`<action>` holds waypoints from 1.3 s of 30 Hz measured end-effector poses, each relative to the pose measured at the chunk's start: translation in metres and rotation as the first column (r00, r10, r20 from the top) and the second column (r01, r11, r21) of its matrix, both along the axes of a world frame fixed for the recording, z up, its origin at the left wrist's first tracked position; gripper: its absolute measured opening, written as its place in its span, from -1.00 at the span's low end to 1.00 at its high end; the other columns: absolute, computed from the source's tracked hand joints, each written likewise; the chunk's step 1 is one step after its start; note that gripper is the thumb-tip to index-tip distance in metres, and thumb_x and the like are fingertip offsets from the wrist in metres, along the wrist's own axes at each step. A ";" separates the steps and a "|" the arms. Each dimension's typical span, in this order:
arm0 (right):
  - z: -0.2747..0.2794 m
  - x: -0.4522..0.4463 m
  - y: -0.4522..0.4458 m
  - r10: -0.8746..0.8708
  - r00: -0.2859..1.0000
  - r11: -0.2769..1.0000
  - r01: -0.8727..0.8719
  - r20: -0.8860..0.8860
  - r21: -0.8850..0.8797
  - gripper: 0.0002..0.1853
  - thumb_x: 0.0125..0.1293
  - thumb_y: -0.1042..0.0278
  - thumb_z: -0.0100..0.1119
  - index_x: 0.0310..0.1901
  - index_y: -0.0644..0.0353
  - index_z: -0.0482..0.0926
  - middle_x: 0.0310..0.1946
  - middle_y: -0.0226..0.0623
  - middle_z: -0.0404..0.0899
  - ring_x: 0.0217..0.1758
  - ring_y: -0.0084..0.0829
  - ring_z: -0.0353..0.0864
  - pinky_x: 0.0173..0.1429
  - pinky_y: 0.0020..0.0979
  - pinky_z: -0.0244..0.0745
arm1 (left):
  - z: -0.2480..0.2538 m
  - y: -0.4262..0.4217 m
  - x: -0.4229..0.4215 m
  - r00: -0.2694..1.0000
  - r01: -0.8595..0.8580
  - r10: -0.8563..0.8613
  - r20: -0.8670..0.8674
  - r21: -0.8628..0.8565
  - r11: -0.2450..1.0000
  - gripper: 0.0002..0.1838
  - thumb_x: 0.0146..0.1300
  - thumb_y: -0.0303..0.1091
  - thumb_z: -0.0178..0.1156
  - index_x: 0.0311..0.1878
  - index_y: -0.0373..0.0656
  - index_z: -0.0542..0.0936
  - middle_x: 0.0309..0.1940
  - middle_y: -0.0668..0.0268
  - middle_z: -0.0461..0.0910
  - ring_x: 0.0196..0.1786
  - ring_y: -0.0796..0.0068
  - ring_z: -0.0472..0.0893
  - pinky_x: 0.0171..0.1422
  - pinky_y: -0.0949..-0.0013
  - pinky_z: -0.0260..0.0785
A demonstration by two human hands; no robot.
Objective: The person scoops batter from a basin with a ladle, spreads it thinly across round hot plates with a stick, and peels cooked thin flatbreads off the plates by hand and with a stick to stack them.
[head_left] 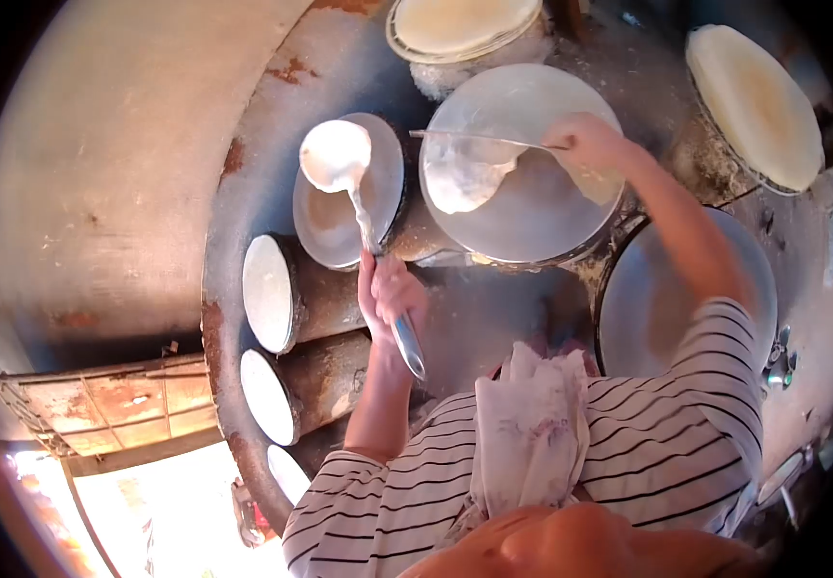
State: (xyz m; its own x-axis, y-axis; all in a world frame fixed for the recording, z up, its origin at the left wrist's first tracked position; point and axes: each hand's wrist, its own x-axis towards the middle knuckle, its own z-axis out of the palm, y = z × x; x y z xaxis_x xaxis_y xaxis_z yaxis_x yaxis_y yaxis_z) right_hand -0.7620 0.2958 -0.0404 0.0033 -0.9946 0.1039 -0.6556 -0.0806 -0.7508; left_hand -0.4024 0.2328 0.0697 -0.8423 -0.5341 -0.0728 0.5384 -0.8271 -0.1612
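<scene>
My left hand (392, 294) is closed around the handle of a metal ladle (336, 154). The ladle's bowl, coated in white, is over a tilted round pan (328, 226). My right hand (585, 144) grips one end of a long thin stick (474, 135), held level above a large round pan (556, 231). Below the stick, a thin whitish sheet (465, 181) covers the pan's left part, and a paler piece shows under my right hand. I cannot tell how far the sheet is lifted off the pan.
Round white-topped drums (269, 294) line the left side. At the upper right is a round top with a pale sheet (758, 106), and another pale round top (465, 27) lies beyond the pan. A bigger round pan (691, 299) sits beneath my right arm.
</scene>
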 end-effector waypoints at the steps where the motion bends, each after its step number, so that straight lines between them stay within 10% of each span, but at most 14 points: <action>1: -0.015 0.004 -0.009 0.040 0.999 0.987 -0.038 0.007 -0.156 -0.69 -0.15 0.54 0.28 -0.25 0.15 0.68 -0.29 -0.24 0.64 -0.29 -0.27 0.57 -0.19 -0.34 0.47 | 0.001 -0.003 -0.005 1.000 0.017 -0.014 -0.027 0.132 0.991 -0.57 0.45 -0.23 -0.11 -0.62 -0.03 0.20 -0.80 0.53 0.11 -0.84 0.72 0.15 -0.80 0.58 0.07; 2: -0.014 0.004 -0.012 0.082 0.997 0.946 -0.076 0.006 -0.316 -0.70 -0.14 0.53 0.28 -0.25 0.15 0.68 -0.31 -0.25 0.64 -0.33 -0.27 0.57 -0.23 -0.34 0.47 | 0.006 -0.009 -0.010 0.998 0.039 -0.027 -0.050 0.252 0.967 -0.57 0.45 -0.23 -0.11 -0.62 -0.03 0.20 -0.81 0.54 0.10 -0.84 0.72 0.16 -0.80 0.57 0.07; 7: -0.001 -0.034 0.065 -0.021 0.996 0.997 0.014 0.086 0.079 -0.70 -0.16 0.50 0.30 -0.27 0.14 0.69 -0.30 -0.26 0.63 -0.33 -0.33 0.57 -0.23 -0.35 0.47 | 0.021 0.003 0.028 0.993 0.103 -0.101 -0.065 0.025 0.994 -0.56 0.47 -0.18 -0.14 -0.59 -0.05 0.18 -0.79 0.51 0.14 -0.87 0.76 0.12 -0.84 0.59 0.00; 9: -0.014 -0.024 0.069 -0.236 0.968 0.972 0.232 0.084 0.044 -0.70 -0.17 0.53 0.29 -0.28 0.14 0.70 -0.30 -0.27 0.63 -0.30 -0.34 0.58 -0.21 -0.37 0.48 | 0.024 -0.003 0.007 0.995 0.075 -0.081 0.063 0.093 0.993 -0.57 0.45 -0.19 -0.12 -0.60 -0.04 0.20 -0.80 0.51 0.14 -0.86 0.72 0.15 -0.82 0.55 0.06; 15: -0.002 0.018 0.128 -0.055 0.997 0.989 0.063 0.063 -0.131 -0.74 -0.06 0.55 0.25 -0.24 0.27 0.64 -0.27 -0.26 0.61 -0.27 -0.36 0.59 -0.23 -0.41 0.49 | 0.039 0.007 0.006 0.976 0.216 -0.212 -0.049 0.111 0.970 -0.59 0.45 -0.19 -0.11 -0.59 -0.06 0.22 -0.80 0.53 0.14 -0.87 0.72 0.14 -0.82 0.55 0.06; 19: -0.022 0.060 0.127 -0.351 0.924 0.911 0.374 0.149 -0.176 -0.68 -0.15 0.63 0.13 -0.27 0.23 0.65 -0.26 -0.22 0.58 -0.25 -0.24 0.60 -0.15 -0.33 0.49 | 0.032 0.002 -0.013 0.977 0.212 -0.213 0.005 0.083 0.974 -0.57 0.46 -0.20 -0.12 -0.61 -0.04 0.20 -0.81 0.54 0.12 -0.86 0.72 0.15 -0.81 0.54 0.07; 24: -0.005 0.164 0.189 -0.519 0.841 0.832 0.456 -0.152 -0.315 -0.72 -0.06 0.67 0.13 -0.24 0.23 0.60 -0.34 -0.26 0.59 -0.31 -0.33 0.59 -0.28 -0.37 0.45 | 0.051 -0.013 0.019 0.910 0.398 -0.381 -0.164 0.085 0.913 -0.60 0.44 -0.22 -0.10 -0.59 -0.04 0.20 -0.80 0.54 0.13 -0.86 0.71 0.14 -0.78 0.56 0.08; 26: 0.009 0.229 0.161 -0.619 0.606 0.722 0.689 0.499 0.059 -0.72 0.04 0.62 0.17 -0.15 0.20 0.56 -0.38 -0.32 0.59 -0.36 -0.42 0.58 -0.35 -0.46 0.40 | 0.059 -0.020 0.061 0.919 0.350 -0.364 -0.153 -0.113 0.930 -0.62 0.43 -0.26 -0.08 -0.58 -0.05 0.21 -0.80 0.53 0.15 -0.86 0.71 0.14 -0.78 0.57 0.09; 28: 0.017 0.308 0.100 -0.583 0.179 0.679 0.644 0.793 0.354 -0.66 0.17 0.49 0.22 0.01 0.14 0.47 -0.36 -0.38 0.59 -0.42 -0.59 0.53 -0.47 -0.60 0.27 | 0.051 -0.045 0.080 0.930 0.344 -0.352 -0.104 -0.095 0.934 -0.64 0.41 -0.33 -0.05 -0.57 -0.07 0.22 -0.79 0.52 0.18 -0.86 0.71 0.14 -0.78 0.57 0.10; 31: -0.052 0.374 -0.041 -0.422 0.140 0.737 0.628 0.896 0.249 -0.62 0.28 0.42 0.14 0.12 0.15 0.34 -0.32 -0.28 0.62 -0.59 -0.60 0.43 -0.58 -0.56 0.24 | 0.038 -0.089 0.121 0.937 0.350 -0.346 -0.051 0.149 0.925 -0.70 0.39 -0.34 -0.06 -0.53 -0.11 0.28 -0.78 0.49 0.20 -0.84 0.68 0.19 -0.78 0.58 0.14; 36: -0.083 0.421 -0.064 -0.437 -0.176 0.439 0.814 0.882 0.380 -0.65 0.34 0.35 0.09 0.13 0.07 0.31 -0.58 -0.46 0.38 -0.66 -0.66 0.27 -0.65 -0.53 0.16 | 0.023 -0.121 0.180 0.881 0.471 -0.442 -0.166 0.248 0.847 -0.64 0.38 -0.33 -0.02 -0.58 -0.10 0.23 -0.76 0.49 0.16 -0.82 0.71 0.18 -0.75 0.58 0.13; 39: -0.072 0.424 -0.042 -0.618 -0.129 0.248 0.904 0.775 0.348 -0.65 0.33 0.34 0.11 0.13 0.04 0.35 -0.63 -0.50 0.33 -0.71 -0.67 0.22 -0.68 -0.51 0.10 | 0.031 -0.124 0.196 0.837 0.538 -0.482 -0.259 0.227 0.811 -0.64 0.39 -0.32 -0.02 -0.58 -0.10 0.23 -0.76 0.49 0.17 -0.83 0.70 0.19 -0.75 0.57 0.15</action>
